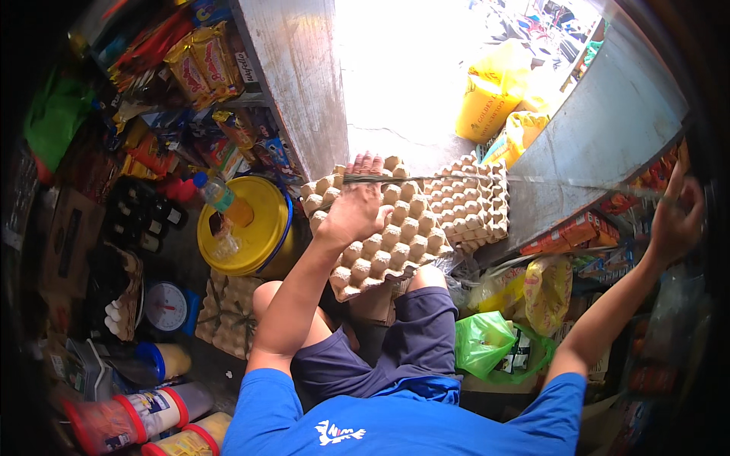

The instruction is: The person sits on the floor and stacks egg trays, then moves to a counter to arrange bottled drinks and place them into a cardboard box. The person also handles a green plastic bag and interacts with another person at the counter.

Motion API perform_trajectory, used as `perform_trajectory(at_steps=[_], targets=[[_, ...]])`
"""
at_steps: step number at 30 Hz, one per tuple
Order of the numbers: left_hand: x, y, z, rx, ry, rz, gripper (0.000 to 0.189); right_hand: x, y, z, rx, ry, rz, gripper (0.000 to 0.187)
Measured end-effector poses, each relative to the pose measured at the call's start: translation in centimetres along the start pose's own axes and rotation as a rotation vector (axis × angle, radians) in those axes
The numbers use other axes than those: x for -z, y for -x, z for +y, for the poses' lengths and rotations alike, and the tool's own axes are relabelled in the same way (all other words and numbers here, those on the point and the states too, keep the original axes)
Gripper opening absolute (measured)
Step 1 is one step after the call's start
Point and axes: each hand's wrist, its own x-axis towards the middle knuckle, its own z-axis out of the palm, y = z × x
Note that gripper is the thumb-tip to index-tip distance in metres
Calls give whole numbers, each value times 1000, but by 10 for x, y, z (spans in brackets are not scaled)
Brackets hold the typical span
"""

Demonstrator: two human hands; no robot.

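Note:
An egg tray of moulded pulp (393, 228) lies tilted across my knees, its cups facing up; whether more trays are under it is hard to tell. My left hand (360, 199) presses flat on its upper left part. A dark thin cord (410, 179) runs under or through the fingers of that hand and stretches to the far right. Out there my right hand (678, 211) is raised at the end of the cord, blurred, its fingers curled with one pointing up. Beyond the tray stands a stack of similar egg trays (467, 199).
To the left are a yellow lidded bucket (245, 222) with a plastic bottle (225, 199) on it, tied egg trays (225, 310), a dial scale (166, 306) and shelves of snacks. A green plastic bag (485, 345) is right of my knees, below a grey panel (593, 131).

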Motion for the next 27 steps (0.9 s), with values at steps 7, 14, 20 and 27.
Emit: perform_trajectory(at_steps=[7, 14, 20, 27], targets=[[23, 19, 20, 417, -329, -606, 39, -95, -50, -84, 108, -568, -183, 28], [71, 109, 101, 32, 264, -748, 35, -103, 132, -285, 142, -1052, -1031, 34], [45, 130, 124, 328, 1344, -382, 31, 3, 224, -322, -386, -989, -902, 50], [-10, 123, 153, 455, 2104, -354, 19, 99, 272, -334, -2154, -2326, -1612, 50]])
